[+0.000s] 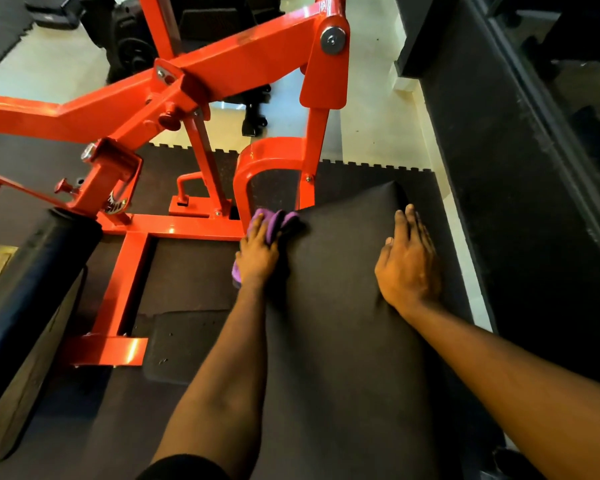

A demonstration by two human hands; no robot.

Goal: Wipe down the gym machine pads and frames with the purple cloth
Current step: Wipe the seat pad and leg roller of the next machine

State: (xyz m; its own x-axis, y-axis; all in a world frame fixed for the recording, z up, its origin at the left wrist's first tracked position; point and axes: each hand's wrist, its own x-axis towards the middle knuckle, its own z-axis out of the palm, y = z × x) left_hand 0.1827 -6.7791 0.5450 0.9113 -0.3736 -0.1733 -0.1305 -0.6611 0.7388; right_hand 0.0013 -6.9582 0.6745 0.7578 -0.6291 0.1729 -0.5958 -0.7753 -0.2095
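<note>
On the black upholstered pad, the left hand grips a crumpled purple cloth. The right hand lies flat, fingers straight.

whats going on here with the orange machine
A person is cleaning a gym machine. Their left hand holds the purple cloth bunched against the far left edge of the black pad, close to where it meets the orange frame. Their right hand rests flat on top of the pad, fingers straight, as if bracing. The black roller pad off to the left is not being touched.
</note>
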